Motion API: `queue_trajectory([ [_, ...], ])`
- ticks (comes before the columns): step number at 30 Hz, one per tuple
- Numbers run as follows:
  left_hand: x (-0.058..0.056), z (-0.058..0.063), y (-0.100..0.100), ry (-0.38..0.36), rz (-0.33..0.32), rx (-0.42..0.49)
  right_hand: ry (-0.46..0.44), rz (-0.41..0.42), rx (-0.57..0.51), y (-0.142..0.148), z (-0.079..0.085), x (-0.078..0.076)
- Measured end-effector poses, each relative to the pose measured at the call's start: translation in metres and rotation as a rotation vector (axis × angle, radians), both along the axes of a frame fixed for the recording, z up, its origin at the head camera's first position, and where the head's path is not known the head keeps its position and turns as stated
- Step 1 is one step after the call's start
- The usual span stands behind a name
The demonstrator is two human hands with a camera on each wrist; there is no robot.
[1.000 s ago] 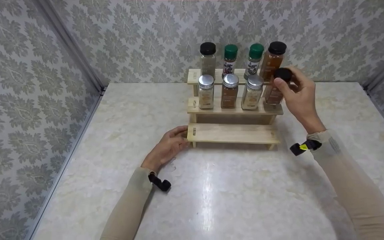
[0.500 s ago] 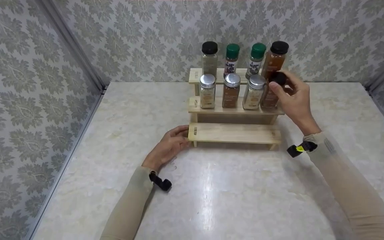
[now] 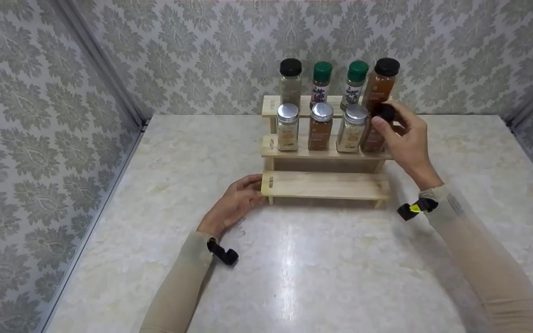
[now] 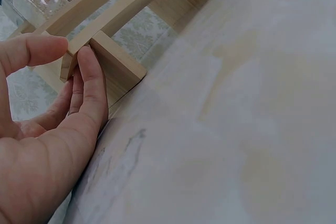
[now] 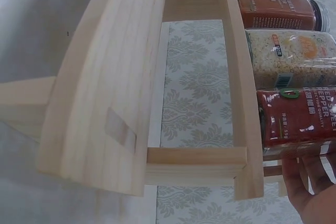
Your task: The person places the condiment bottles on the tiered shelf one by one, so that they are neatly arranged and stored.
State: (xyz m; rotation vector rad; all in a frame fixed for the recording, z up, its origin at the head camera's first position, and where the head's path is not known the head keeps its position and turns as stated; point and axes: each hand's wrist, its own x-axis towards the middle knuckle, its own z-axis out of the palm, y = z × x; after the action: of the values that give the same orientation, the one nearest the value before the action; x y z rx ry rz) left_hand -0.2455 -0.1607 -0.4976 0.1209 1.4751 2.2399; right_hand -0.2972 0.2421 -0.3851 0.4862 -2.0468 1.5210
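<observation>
A three-tier wooden spice rack [image 3: 326, 185] stands on the table. My left hand [image 3: 236, 203] grips the left end of its lowest shelf, thumb and fingers about the wood in the left wrist view. My right hand [image 3: 409, 141] holds a black-capped spice jar [image 3: 374, 136] of red powder at the right end of the middle shelf. That jar is upright, close beside a silver-capped jar [image 3: 352, 132]. Its red label [image 5: 299, 116] faces the right wrist camera, with fingers [image 5: 296, 182] at its side. Two more silver-capped jars share this shelf, one pale [image 3: 288, 132], one red-brown [image 3: 320, 132].
On the top shelf stand a black-capped jar [image 3: 290, 83], two green-capped bottles [image 3: 320, 85] [image 3: 355, 83] and a tall orange-brown jar [image 3: 381, 85]. A patterned wall [image 3: 229, 51] rises behind the rack. Marbled tabletop [image 3: 340, 268] extends in front.
My right hand has moved left with the black-capped jar and lowered it onto the middle shelf, beside the silver-capped jar. The left hand stays at the rack's lowest shelf.
</observation>
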Motion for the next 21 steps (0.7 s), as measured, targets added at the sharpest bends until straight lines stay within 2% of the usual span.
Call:
queue_trajectory([
  [8, -0.0043, -0.0004, -0.0007, 0.032, 0.000, -0.010, -0.004, 0.002, 0.007, 0.0008, -0.0029, -0.0042],
  [13, -0.0055, -0.0031, -0.0016, 0.013, -0.003, -0.002, -0.059, -0.010, 0.021, 0.0008, -0.0047, -0.0048],
  [21, -0.0063, -0.0017, -0.0059, 0.015, -0.007, -0.013, -0.116, -0.017, 0.071, 0.0041, 0.0024, 0.0004],
])
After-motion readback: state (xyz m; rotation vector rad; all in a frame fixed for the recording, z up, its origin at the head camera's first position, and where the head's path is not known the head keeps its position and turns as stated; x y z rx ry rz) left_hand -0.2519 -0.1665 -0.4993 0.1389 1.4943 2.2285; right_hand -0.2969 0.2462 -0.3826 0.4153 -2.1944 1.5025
